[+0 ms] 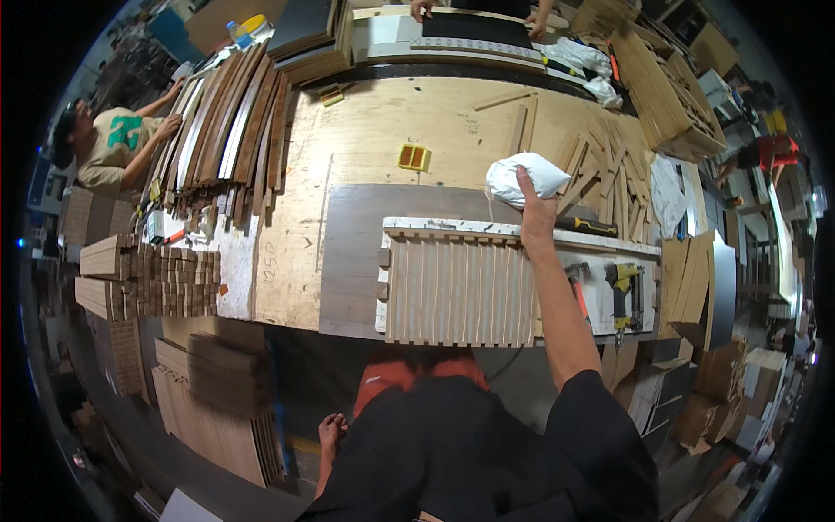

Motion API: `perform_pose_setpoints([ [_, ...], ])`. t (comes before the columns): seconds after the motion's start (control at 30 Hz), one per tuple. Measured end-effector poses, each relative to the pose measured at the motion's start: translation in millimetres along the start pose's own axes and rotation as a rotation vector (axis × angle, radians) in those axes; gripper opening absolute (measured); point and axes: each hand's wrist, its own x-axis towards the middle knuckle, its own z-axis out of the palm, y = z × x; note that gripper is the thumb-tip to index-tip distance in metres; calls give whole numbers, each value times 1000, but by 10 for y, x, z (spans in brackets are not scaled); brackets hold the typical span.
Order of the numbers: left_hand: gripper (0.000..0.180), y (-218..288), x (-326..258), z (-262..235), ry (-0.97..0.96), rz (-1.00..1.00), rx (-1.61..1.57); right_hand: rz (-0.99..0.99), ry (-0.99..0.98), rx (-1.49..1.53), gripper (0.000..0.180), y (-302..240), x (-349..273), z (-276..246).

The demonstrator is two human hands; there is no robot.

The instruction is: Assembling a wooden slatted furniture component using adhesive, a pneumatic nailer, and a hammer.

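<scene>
Head view: right hand (537, 211) stretched out over workbench (365, 157), fingers closed on white plastic bag (524, 177), bag lifted just above far edge of slatted panel (459, 289). Left hand out of frame. Slatted panel of pale wood strips lying flat on white board (600, 300) at near bench edge, directly in front of body. Nail gun (623, 291) with yellow body resting on white board right of forearm; orange-handled tool (577, 287) beside it, touching arm line. Black-and-yellow tool (587, 227) just right of wrist. Loose wood offcuts (600, 170) heaped behind bag. Small yellow-red box (414, 157) mid-bench, well apart. Long curved strips (230, 122) stacked at left, another person's hands (165, 126) on them. Second pair of hands (424, 9) at far end.
</scene>
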Motion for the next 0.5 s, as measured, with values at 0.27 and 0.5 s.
perform_pose_setpoints([
  [0.27, 45, 121, 13, 106, -29, 86, -171, -129, -420, -1172, 69, 815, 251, -358],
  [0.5, 48, -20, 173, -65, -15, 105, -208, -381, -315, -1036, 54, 959, 270, -274],
])
